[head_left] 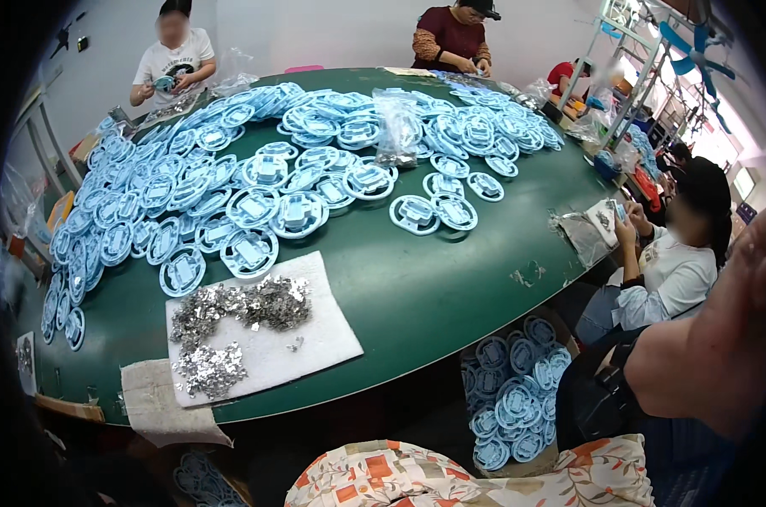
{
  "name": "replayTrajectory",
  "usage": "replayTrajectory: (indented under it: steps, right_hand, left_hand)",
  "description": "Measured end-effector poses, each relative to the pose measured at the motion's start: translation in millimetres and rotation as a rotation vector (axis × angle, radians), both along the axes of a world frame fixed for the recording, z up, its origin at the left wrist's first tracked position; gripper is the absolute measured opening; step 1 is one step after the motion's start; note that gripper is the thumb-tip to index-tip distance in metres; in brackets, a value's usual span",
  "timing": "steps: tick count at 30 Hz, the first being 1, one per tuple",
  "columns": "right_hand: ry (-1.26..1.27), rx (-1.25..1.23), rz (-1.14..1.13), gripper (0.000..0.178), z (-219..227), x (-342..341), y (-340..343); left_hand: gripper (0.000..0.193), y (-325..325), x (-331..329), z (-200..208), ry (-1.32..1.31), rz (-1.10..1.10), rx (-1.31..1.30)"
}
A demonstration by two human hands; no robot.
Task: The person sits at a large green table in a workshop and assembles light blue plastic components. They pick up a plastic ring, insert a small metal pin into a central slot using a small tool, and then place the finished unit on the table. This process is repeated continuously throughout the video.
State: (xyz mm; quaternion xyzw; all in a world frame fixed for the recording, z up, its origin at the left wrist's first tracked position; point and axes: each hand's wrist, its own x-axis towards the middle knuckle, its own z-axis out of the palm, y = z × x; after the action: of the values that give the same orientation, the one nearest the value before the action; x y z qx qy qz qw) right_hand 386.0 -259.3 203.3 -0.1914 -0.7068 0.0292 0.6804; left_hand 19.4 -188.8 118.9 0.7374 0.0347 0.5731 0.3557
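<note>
My right arm rises at the right edge, very close and blurred. My right hand (751, 253) is at its upper end, beside a dark edge at the rim; its fingers are not clear enough to read. My left hand is out of view. On the green table (400, 296) in front of me lies a white foam sheet (328, 338) bearing heaps of small shiny metal pieces (210, 370). Beyond it spreads a big pile of round light-blue plastic parts (252, 207). Two of these parts (414, 215) lie nearer, at the pile's front edge.
A clear plastic bag (397, 127) stands amid the pile. Below the table's edge, a box holds more blue parts (518, 406). Co-workers sit around the table; one person (670, 275) at the right handles something small. A patterned cloth (383, 477) covers my lap.
</note>
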Motion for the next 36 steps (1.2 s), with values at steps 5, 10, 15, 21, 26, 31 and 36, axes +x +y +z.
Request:
replayTrajectory:
  steps: [5, 10, 15, 21, 26, 31, 36]
  right_hand:
    - [-0.138, -0.119, -0.217, 0.037, 21.0, 13.7, 42.4]
    - [-0.249, -0.251, -0.408, 0.036, 11.6, 23.8, 79.9]
    - [-0.324, -0.313, -0.500, 0.035, -5.1, 27.2, 98.4]
    - [-0.370, -0.345, -0.582, 0.035, -19.1, 28.5, 101.2]
    - [-0.377, -0.347, -0.634, 0.034, -22.2, 33.1, 102.8]
    - [-0.369, -0.329, -0.611, 0.033, -30.3, 28.7, 105.9]
    - [-0.380, -0.319, -0.616, 0.033, -36.0, 27.1, 110.9]
  left_hand:
    - [0.050, 17.3, 28.4, -54.0, -0.054, 0.106, -0.232]
    - [0.049, 20.9, 33.6, -76.3, -0.065, 0.159, -0.316]
    - [0.048, 22.5, 31.1, -88.5, -0.083, 0.196, -0.346]
    - [0.047, 27.3, 27.8, -99.4, -0.103, 0.217, -0.355]
    - [0.046, 27.7, 21.1, -97.3, -0.113, 0.219, -0.343]
    - [0.045, 22.4, 13.5, -99.3, -0.117, 0.253, -0.343]
    - [0.044, 27.5, 10.0, -103.3, -0.123, 0.257, -0.348]
